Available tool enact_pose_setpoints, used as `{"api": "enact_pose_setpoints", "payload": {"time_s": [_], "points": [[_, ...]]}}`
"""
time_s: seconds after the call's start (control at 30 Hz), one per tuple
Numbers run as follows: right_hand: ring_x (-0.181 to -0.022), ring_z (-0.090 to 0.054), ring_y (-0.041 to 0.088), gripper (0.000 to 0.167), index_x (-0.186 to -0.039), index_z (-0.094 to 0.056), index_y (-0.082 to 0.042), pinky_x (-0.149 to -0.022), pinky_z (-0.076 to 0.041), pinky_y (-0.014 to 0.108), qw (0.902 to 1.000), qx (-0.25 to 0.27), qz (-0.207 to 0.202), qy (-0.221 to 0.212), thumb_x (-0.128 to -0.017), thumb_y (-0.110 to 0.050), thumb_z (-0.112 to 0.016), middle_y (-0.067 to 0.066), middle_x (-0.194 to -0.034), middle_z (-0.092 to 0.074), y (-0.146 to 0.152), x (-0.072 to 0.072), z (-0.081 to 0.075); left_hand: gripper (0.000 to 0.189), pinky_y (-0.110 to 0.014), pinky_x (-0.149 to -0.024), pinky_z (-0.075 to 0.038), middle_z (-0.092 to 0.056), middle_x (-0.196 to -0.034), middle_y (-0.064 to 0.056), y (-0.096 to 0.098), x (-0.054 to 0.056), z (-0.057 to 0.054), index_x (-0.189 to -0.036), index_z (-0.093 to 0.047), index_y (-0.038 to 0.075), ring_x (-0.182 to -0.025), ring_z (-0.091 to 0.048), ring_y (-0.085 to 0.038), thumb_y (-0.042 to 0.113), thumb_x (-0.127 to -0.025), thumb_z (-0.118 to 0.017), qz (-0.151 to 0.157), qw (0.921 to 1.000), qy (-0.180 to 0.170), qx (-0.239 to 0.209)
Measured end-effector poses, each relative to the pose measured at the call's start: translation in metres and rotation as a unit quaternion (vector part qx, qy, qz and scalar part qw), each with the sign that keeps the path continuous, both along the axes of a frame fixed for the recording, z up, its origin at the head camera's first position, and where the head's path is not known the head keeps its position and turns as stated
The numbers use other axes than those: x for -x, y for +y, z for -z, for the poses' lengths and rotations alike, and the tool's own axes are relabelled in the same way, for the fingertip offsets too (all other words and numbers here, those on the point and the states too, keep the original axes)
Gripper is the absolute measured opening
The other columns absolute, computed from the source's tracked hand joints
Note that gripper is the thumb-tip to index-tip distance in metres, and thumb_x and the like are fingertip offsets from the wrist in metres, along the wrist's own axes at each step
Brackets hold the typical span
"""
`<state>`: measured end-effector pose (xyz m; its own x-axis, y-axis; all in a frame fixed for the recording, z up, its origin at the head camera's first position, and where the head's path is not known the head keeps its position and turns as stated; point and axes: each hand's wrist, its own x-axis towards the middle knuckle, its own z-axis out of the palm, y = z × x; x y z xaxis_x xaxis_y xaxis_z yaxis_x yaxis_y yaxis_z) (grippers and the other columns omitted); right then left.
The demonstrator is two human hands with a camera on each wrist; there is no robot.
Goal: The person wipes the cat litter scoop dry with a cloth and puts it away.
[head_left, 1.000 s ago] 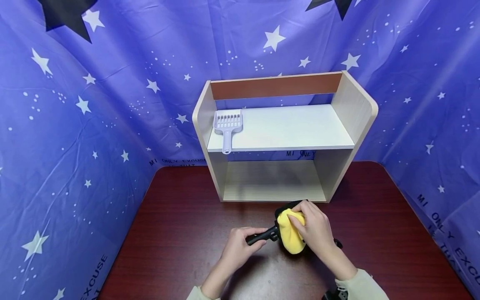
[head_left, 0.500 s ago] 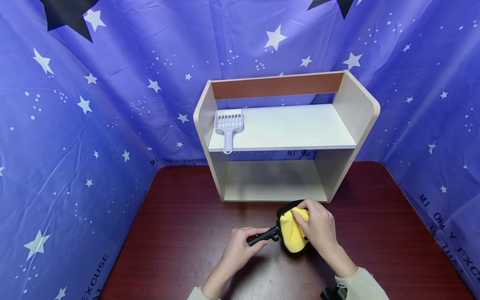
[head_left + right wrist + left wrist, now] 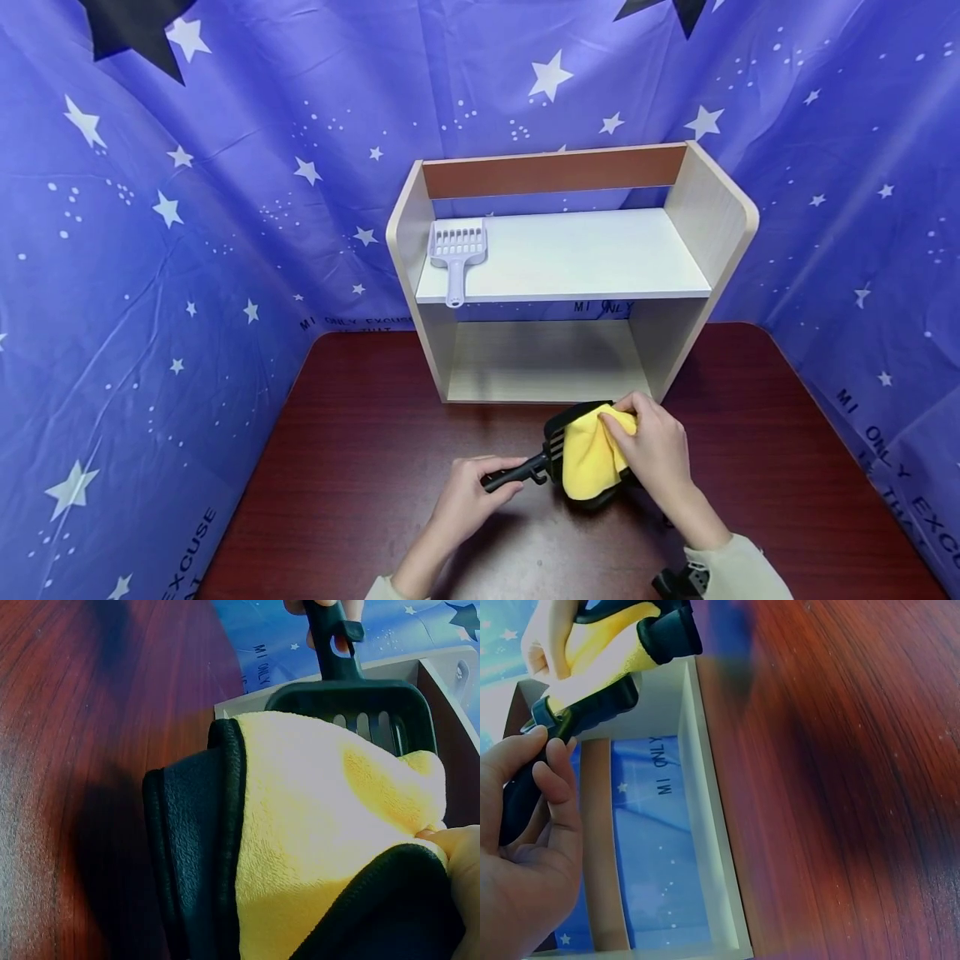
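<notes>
At right wrist, black edging, unclear overhead, borders yellow cloth the right hand pinches, half-hiding the slotted black scoop the left hand grips.

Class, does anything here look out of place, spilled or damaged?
The pale scoop has its handle poking past the front edge of the upper shelf, which looks careless. I see no spill, nor damage to the yellow cloth or black scoop.
</notes>
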<state>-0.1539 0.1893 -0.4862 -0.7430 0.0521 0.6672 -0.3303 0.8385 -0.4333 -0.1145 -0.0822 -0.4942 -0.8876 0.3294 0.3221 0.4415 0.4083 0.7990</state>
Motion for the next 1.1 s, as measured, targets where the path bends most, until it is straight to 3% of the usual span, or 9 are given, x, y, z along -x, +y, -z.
{"api": "enact_pose_setpoints", "payload": {"time_s": [0.2,0.5,0.67,0.83,0.97,1.1], "points": [[-0.061,-0.063,0.022,0.03,-0.08,-0.061,-0.008,-0.054,-0.05,0.043,1.0,0.0,0.004,-0.009,-0.069,-0.011,-0.089,0.007,-0.076,-0.07,0.003,-0.001,-0.001,0.027,-0.013,-0.065,-0.048,-0.078,-0.09,-0.001,-0.002,0.001,0.0,-0.107,-0.078,0.015,-0.072,-0.054,0.004,0.011,-0.081,-0.081,0.002,1.0,0.003,0.009],[-0.058,-0.058,0.02,0.028,-0.08,-0.062,-0.008,-0.052,-0.046,0.039,0.9999,0.0,0.013,-0.01,-0.07,-0.011,-0.088,0.007,-0.075,-0.07,0.009,-0.002,-0.004,0.027,-0.016,-0.068,-0.052,-0.078,-0.092,-0.002,-0.006,0.001,0.001,-0.107,-0.078,0.013,-0.076,-0.06,0.003,0.009,-0.081,-0.081,0.004,1.0,0.006,-0.005],[-0.062,-0.06,0.021,0.028,-0.082,-0.062,-0.008,-0.054,-0.047,0.039,0.9999,0.006,0.008,-0.011,-0.071,-0.011,-0.088,0.006,-0.076,-0.069,0.015,-0.001,-0.004,0.027,-0.018,-0.071,-0.055,-0.079,-0.095,-0.003,-0.011,0.001,0.003,-0.107,-0.078,0.013,-0.081,-0.064,0.002,0.007,-0.081,-0.08,-0.004,0.9995,-0.022,-0.023],[-0.074,-0.062,0.016,0.028,-0.087,-0.064,-0.01,-0.064,-0.047,0.031,0.9989,0.002,-0.047,-0.005,-0.072,-0.009,-0.087,0.002,-0.082,-0.068,0.015,0.001,-0.002,0.026,-0.016,-0.069,-0.054,-0.079,-0.094,-0.005,-0.013,0.0,0.005,-0.108,-0.077,0.012,-0.079,-0.064,0.001,0.006,-0.082,-0.079,-0.016,0.9977,-0.058,-0.032],[-0.077,-0.062,0.015,0.029,-0.089,-0.065,-0.009,-0.071,-0.046,0.026,0.994,-0.012,-0.106,0.024,-0.07,-0.005,-0.086,0.002,-0.084,-0.069,0.009,0.001,-0.001,0.026,-0.016,-0.066,-0.053,-0.079,-0.092,-0.006,-0.011,0.001,0.005,-0.107,-0.077,0.011,-0.076,-0.063,-0.001,0.004,-0.083,-0.078,-0.021,0.9972,-0.065,-0.031],[-0.077,-0.061,0.014,0.029,-0.089,-0.064,-0.008,-0.069,-0.047,0.026,0.9901,-0.02,-0.132,0.045,-0.07,-0.005,-0.086,0.0,-0.084,-0.067,-0.001,0.0,0.0,0.025,-0.014,-0.063,-0.05,-0.078,-0.092,-0.005,-0.006,0.002,0.005,-0.107,-0.077,0.012,-0.071,-0.059,-0.001,0.006,-0.083,-0.078,-0.021,0.9972,-0.067,-0.025]]}}
